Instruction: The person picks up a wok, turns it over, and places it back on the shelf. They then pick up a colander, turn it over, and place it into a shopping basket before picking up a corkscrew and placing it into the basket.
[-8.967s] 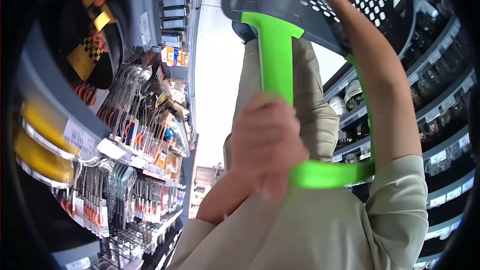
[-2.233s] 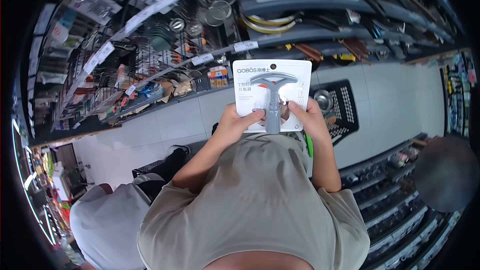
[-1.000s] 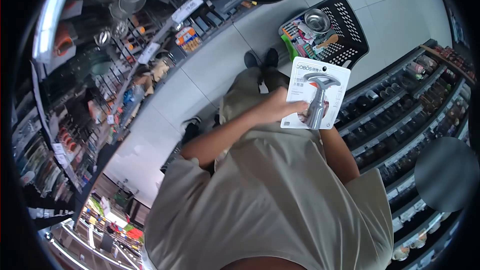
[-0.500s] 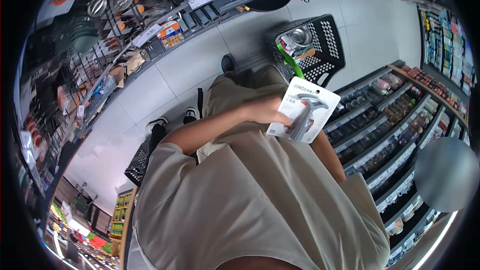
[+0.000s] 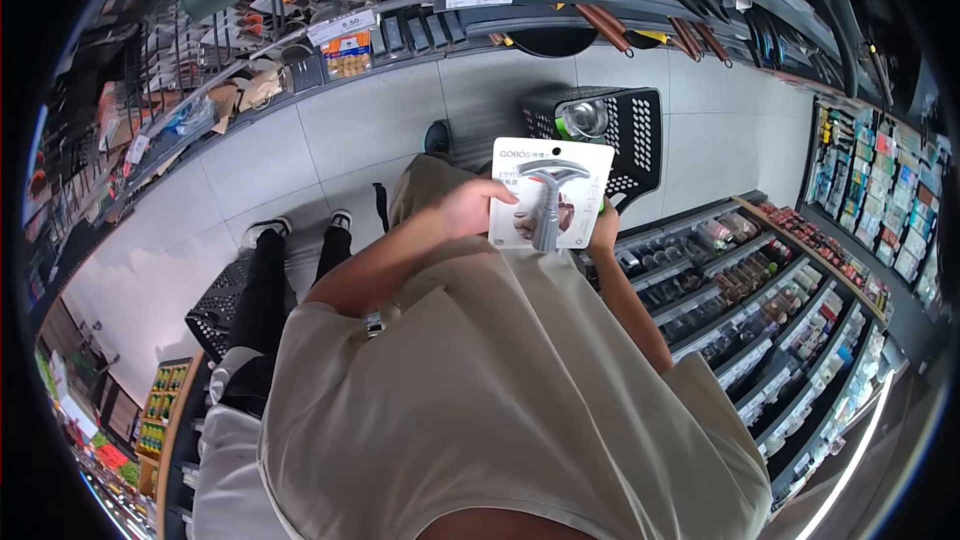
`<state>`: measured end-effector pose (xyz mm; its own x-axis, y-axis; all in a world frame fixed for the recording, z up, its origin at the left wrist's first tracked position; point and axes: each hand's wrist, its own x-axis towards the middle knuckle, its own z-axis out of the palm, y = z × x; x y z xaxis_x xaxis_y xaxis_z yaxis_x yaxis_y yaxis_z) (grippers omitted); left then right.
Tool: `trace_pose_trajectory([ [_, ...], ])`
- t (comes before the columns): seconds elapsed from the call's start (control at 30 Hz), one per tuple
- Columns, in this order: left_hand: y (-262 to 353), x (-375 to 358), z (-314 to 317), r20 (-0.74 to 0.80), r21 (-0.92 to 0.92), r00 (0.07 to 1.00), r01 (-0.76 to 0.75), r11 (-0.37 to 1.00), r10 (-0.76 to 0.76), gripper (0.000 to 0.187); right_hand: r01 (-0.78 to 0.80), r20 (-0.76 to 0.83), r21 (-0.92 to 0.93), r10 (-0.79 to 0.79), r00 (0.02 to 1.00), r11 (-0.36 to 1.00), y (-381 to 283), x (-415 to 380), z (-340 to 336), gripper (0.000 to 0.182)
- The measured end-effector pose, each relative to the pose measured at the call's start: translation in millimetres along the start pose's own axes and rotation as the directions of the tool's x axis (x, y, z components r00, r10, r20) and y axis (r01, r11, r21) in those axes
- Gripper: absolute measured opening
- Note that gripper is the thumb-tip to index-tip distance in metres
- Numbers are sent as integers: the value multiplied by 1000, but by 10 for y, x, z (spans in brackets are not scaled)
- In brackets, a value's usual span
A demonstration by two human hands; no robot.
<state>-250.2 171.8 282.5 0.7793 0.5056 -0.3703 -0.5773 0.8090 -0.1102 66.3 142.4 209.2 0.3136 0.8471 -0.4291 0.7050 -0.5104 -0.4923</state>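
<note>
My left hand [image 5: 472, 208] grips the left edge of a white blister card, its thumb over the front. On the card is a packaged grey T-shaped tool [image 5: 548, 200], head up and handle down, with small print beside it. The card is upright in front of my waist, facing me. My right hand [image 5: 604, 231] is at the card's right edge, partly behind it. Its fingers are mostly hidden, so I cannot see what they hold. Just beyond is a black perforated basket [image 5: 640, 125] with a metal bowl [image 5: 588, 120] and something green inside.
A kitchenware shelf [image 5: 400, 55] with price tags curves across the far side; pan handles [image 5: 605, 28] jut out. Stepped shelves [image 5: 740, 290] of small goods stand on my right. On my left, a person in black trousers [image 5: 262, 285] stands by another black basket [image 5: 215, 312].
The card has turned from tilted to nearly upright and shifted left in view. My left hand has moved to its edge, and my right hand now shows beside it. More of the other person shows.
</note>
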Motion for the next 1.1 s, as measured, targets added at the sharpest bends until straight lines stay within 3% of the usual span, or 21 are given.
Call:
trace_pose_trajectory([
  [0.1, 67, -28, -8, 71, -47, 994, -77, 996, 80, 54, 15, 1, -18, -15, 1000, 1000, -79, -7, -27, 31],
  [0.23, 101, -81, 90, 120, -124, 976, -166, 978, 181, 50, 93, 45, 173, -102, 994, 980, -114, -37, -46, 29],
  [0.33, 71, -94, 72, 223, -200, 957, -143, 969, 187, 49, 249, 39, 260, -268, 963, 933, -90, -40, -59, 27],
  [0.47, -19, -147, 61, 252, -260, 938, -170, 951, 237, 49, 224, 13, 367, -246, 969, 903, 12, 35, -2, 27],
  [0.53, -58, -184, 49, 285, -269, 926, -172, 948, 249, 50, 253, 55, 296, -281, 958, 921, -4, 13, -45, 27],
  [0.6, -67, -220, 78, 233, -192, 936, -223, 956, 265, 49, 291, 80, 219, -314, 946, 931, -182, -61, -131, 28],
  [0.63, -68, -238, 104, 205, -152, 939, -248, 957, 276, 48, 221, 129, 58, -227, 965, 974, -255, -56, -168, 28],
  [0.73, -87, -273, 208, 49, 132, 944, -330, 935, 326, 48, 241, 98, 64, -247, 964, 968, -53, 65, -99, 25],
  [0.77, -88, -294, 281, 5, 154, 931, -361, 920, 364, 45, 161, 101, 92, -170, 980, 983, -115, 50, -100, 22],
  [0.87, -147, -308, 398, -51, 255, 911, -384, 887, 409, 43, 171, 60, -35, -168, 984, 985, -6, 87, -62, 21],
  [1.0, -195, -264, 449, -76, 244, 915, -369, 897, 397, 41, 170, 61, 133, -179, 982, 976, -92, 6, -66, 27],
  [1.1, -234, -204, 553, -60, 319, 861, -463, 827, 505, 37, 152, 41, 63, -154, 987, 986, -239, -62, -111, 30],
])
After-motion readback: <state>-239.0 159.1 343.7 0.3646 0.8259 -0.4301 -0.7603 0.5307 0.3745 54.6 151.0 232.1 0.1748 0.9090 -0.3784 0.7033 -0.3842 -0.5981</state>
